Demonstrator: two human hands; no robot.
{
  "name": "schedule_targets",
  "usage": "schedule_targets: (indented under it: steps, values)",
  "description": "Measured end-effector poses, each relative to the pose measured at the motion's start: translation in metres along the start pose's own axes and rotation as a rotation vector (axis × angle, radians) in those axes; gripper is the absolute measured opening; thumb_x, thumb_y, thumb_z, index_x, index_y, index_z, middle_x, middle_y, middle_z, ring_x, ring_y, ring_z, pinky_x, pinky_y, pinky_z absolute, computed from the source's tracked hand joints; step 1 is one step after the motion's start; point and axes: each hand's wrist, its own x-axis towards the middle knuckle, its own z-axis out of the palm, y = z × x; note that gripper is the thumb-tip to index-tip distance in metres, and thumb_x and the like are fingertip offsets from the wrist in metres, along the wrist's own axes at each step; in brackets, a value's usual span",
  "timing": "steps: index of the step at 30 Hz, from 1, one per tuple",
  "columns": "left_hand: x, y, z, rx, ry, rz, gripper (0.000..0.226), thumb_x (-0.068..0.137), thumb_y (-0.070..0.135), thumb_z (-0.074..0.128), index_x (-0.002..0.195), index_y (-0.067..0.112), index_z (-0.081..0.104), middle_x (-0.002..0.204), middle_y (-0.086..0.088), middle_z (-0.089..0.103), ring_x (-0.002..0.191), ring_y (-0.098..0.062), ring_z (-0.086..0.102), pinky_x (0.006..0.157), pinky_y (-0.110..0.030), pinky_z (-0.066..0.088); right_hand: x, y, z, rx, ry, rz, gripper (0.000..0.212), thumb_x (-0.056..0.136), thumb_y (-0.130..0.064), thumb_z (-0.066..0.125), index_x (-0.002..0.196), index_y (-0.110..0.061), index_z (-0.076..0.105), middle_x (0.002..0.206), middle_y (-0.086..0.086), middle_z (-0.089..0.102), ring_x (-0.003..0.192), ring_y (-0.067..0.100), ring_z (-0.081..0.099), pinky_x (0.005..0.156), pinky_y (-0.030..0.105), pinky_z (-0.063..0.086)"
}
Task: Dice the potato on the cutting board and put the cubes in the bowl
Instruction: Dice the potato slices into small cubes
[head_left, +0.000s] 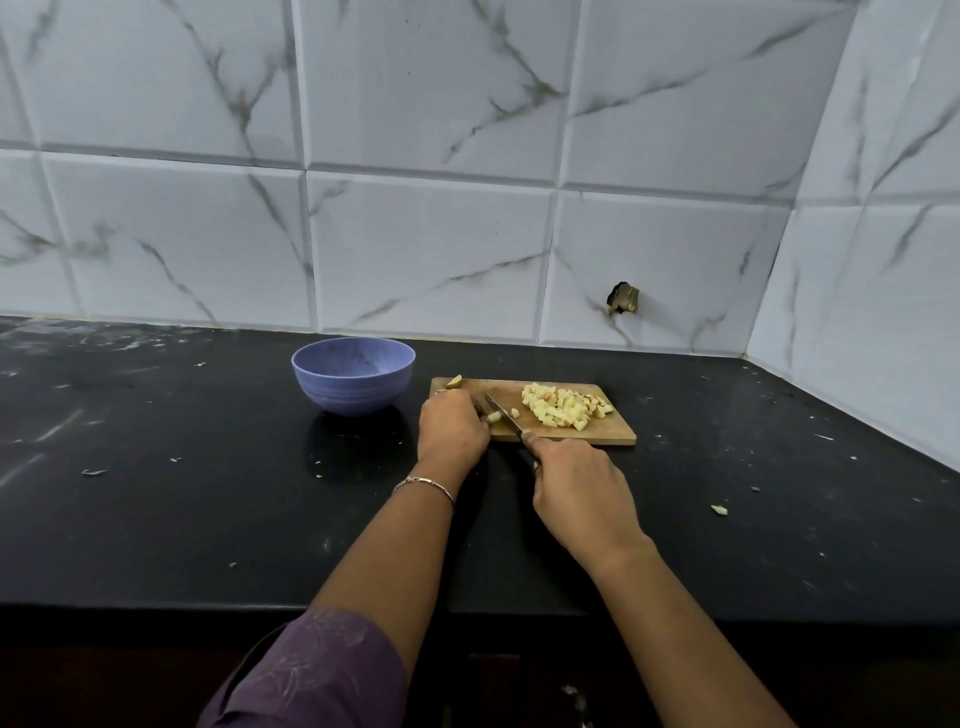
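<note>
A black counter (156, 519), speckled with pale crumbs, meets white marble-look wall tiles (415, 249) behind it, and one tile above it has a broken hole (622, 299).

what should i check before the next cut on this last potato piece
1. Hold: the left hand holds the small pale potato piece down on the rectangular wooden cutting board: ok.
2. Gap between that hand and the steel-bladed knife: cannot tell, the blade lies right beside it.
3. Grip: the right hand is wrapped round the knife handle: ok.
4. Space: the pile of pale yellow potato cubes sits apart from the cutting spot: ok.
5. Target: the round purple bowl stands upright left of the board: ok.
6. All potato on the board: not ok, a stray potato bit lies on the black counter.
</note>
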Motion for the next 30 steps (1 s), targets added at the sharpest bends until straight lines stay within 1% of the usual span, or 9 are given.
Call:
schedule_targets:
  steps: [3, 6, 9, 11, 14, 16, 18, 22, 30]
  values:
    - [0.000, 0.000, 0.001, 0.003, 0.012, 0.009, 0.019, 0.091, 0.024, 0.064, 0.099, 0.011, 0.076, 0.100, -0.009, 0.071, 0.099, -0.025, 0.064, 0.085, -0.033, 0.051, -0.002, -0.002, 0.001, -0.055, -0.012, -0.014, 0.053, 0.103, -0.015, 0.047, 0.152, -0.029, 0.035, 0.106, 0.000, 0.058, 0.097, 0.017, 0.060, 0.076, 0.029, 0.050]
    - [0.000, -0.001, 0.002, 0.006, 0.016, 0.016, 0.021, 0.092, 0.028, 0.065, 0.097, 0.011, 0.076, 0.098, -0.010, 0.071, 0.099, -0.027, 0.065, 0.084, -0.033, 0.051, -0.002, 0.000, 0.002, -0.083, -0.001, 0.029, 0.055, 0.103, -0.014, 0.047, 0.154, -0.030, 0.031, 0.110, 0.001, 0.057, 0.097, 0.017, 0.060, 0.071, 0.026, 0.043]
    - [0.001, -0.001, 0.001, 0.010, 0.013, 0.018, 0.022, 0.092, 0.029, 0.065, 0.098, 0.012, 0.076, 0.099, -0.010, 0.071, 0.101, -0.028, 0.064, 0.085, -0.033, 0.049, -0.005, 0.004, 0.001, -0.039, 0.031, 0.081, 0.054, 0.104, -0.017, 0.047, 0.154, -0.032, 0.032, 0.108, -0.001, 0.057, 0.094, 0.015, 0.059, 0.072, 0.026, 0.044]
    - [0.000, -0.001, 0.000, 0.014, 0.007, 0.013, 0.022, 0.092, 0.029, 0.065, 0.099, 0.011, 0.076, 0.100, -0.010, 0.071, 0.101, -0.027, 0.064, 0.085, -0.033, 0.049, -0.009, 0.004, -0.001, 0.028, 0.054, 0.077, 0.049, 0.105, -0.023, 0.044, 0.152, -0.035, 0.035, 0.103, -0.004, 0.056, 0.086, 0.011, 0.053, 0.070, 0.024, 0.043]
    - [0.000, 0.000, -0.001, 0.012, 0.003, 0.017, 0.021, 0.092, 0.027, 0.066, 0.098, 0.010, 0.076, 0.100, -0.010, 0.071, 0.098, -0.026, 0.065, 0.085, -0.034, 0.051, -0.011, 0.002, -0.002, 0.061, 0.056, 0.061, 0.046, 0.106, -0.029, 0.042, 0.151, -0.038, 0.036, 0.098, -0.007, 0.054, 0.083, 0.008, 0.048, 0.068, 0.022, 0.040]
    - [-0.001, 0.000, -0.001, 0.011, -0.004, 0.013, 0.021, 0.092, 0.026, 0.066, 0.098, 0.010, 0.075, 0.100, -0.010, 0.071, 0.099, -0.026, 0.065, 0.085, -0.034, 0.051, -0.010, 0.003, -0.002, 0.067, 0.057, 0.070, 0.046, 0.106, -0.030, 0.042, 0.151, -0.039, 0.037, 0.097, -0.008, 0.053, 0.084, 0.009, 0.050, 0.068, 0.022, 0.041]
    - [-0.001, 0.000, -0.002, 0.013, -0.004, 0.012, 0.021, 0.091, 0.027, 0.066, 0.097, 0.009, 0.075, 0.099, -0.010, 0.072, 0.099, -0.027, 0.065, 0.085, -0.034, 0.050, -0.010, 0.003, -0.001, 0.065, 0.054, 0.072, 0.046, 0.106, -0.030, 0.042, 0.150, -0.038, 0.038, 0.099, -0.007, 0.057, 0.089, 0.011, 0.055, 0.070, 0.024, 0.042]
    - [-0.002, 0.002, -0.003, 0.011, -0.002, 0.006, 0.020, 0.092, 0.024, 0.065, 0.099, 0.008, 0.074, 0.103, -0.011, 0.071, 0.101, -0.027, 0.064, 0.087, -0.034, 0.050, -0.008, 0.002, -0.002, 0.069, 0.044, 0.055, 0.046, 0.105, -0.029, 0.043, 0.151, -0.036, 0.038, 0.106, -0.006, 0.063, 0.095, 0.012, 0.059, 0.075, 0.026, 0.047]
    - [-0.002, 0.002, -0.002, -0.001, -0.012, -0.003, 0.018, 0.092, 0.024, 0.065, 0.100, 0.011, 0.075, 0.100, -0.009, 0.071, 0.099, -0.024, 0.065, 0.085, -0.033, 0.051, -0.009, 0.002, -0.004, 0.095, 0.060, 0.066, 0.045, 0.106, -0.029, 0.043, 0.150, -0.035, 0.040, 0.108, -0.006, 0.066, 0.097, 0.010, 0.061, 0.072, 0.022, 0.042]
